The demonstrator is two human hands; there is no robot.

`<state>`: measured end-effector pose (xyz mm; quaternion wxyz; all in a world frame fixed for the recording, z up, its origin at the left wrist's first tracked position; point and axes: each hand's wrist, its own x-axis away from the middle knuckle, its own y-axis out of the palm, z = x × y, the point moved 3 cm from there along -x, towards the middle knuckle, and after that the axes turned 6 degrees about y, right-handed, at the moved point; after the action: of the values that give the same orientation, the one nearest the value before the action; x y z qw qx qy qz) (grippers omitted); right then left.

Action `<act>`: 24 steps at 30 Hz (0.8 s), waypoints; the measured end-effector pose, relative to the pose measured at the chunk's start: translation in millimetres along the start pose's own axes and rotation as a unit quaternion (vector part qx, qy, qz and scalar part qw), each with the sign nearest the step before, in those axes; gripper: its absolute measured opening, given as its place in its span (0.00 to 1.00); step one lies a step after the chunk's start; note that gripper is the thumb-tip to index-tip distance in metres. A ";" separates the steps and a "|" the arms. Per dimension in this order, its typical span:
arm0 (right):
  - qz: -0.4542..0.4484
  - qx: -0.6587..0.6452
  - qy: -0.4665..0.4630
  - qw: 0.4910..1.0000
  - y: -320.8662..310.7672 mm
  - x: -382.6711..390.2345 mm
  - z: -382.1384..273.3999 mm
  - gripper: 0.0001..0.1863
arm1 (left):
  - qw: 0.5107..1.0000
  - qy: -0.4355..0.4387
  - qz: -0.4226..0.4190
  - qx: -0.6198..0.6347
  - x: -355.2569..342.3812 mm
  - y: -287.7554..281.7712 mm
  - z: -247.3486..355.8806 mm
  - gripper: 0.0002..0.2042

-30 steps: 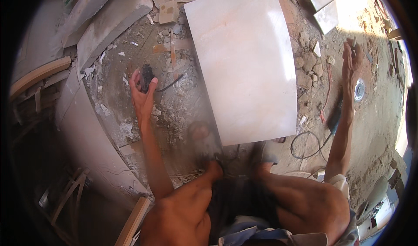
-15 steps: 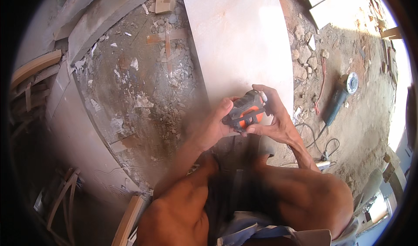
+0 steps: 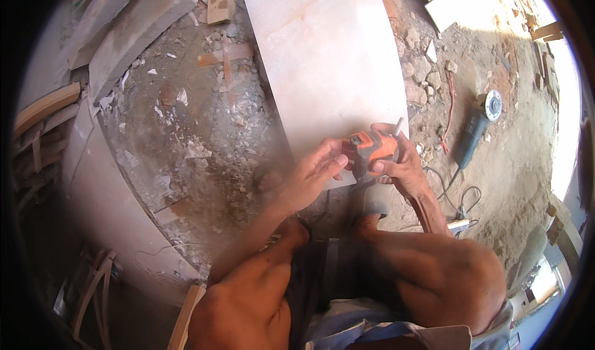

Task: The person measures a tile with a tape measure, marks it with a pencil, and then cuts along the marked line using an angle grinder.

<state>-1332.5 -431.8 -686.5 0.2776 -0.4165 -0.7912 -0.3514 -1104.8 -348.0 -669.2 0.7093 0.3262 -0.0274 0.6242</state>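
An orange and black tape measure (image 3: 375, 150) is held over the near end of a large pale slab (image 3: 328, 59). My right hand (image 3: 406, 167) wraps round its right side, thumb across the front. A thin whitish stick (image 3: 399, 126), like a pencil, pokes up from between the right hand's fingers. On the other side my left hand (image 3: 317, 169) has its fingers loosely apart, the tips at the left end of the tape measure. Whether they touch it is hard to see.
To the right an angle grinder (image 3: 476, 133) lies on the dirt, its cord (image 3: 462, 207) looped near my knee. Broken stones (image 3: 421, 68) line the slab's right edge. Thick slabs (image 3: 145, 31) lean at the far left; wood strips (image 3: 46, 108) and a pale panel (image 3: 118, 207) stand at the left.
The tape measure has turned, showing more of its orange side, and moved slightly right. My left hand has loosened from it. The stick now shows above my right hand.
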 end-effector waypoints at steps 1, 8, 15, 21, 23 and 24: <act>0.004 -0.011 0.023 1.000 1.3 1.3 -1.9 0.38 | 0.999 -0.014 0.022 0.020 -1.8 -1.1 0.5 0.21; 0.032 0.293 -0.142 0.945 29.5 13.2 -42.3 0.37 | 0.991 -0.077 0.106 -0.012 -0.3 -10.6 15.0 0.17; -0.006 0.505 -0.276 0.818 41.9 11.3 -82.1 0.44 | 0.992 -0.062 0.099 0.048 -8.9 -25.5 5.9 0.14; 0.028 0.508 -0.318 0.800 40.6 -2.0 -85.8 0.43 | 0.993 -0.031 0.096 0.062 -23.6 -29.1 14.3 0.14; 0.044 0.503 -0.333 0.796 41.5 -5.2 -91.7 0.43 | 0.993 -0.015 0.108 0.055 -29.8 -29.1 16.4 0.12; 0.043 0.511 -0.339 0.788 42.3 -7.0 -95.9 0.42 | 0.992 -0.006 0.114 0.052 -32.9 -29.7 18.1 0.12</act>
<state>-1278.8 -493.3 -620.4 0.1786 -0.3398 -0.8796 0.2810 -1078.5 -385.8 -682.4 0.6158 0.3612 -0.0364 0.6993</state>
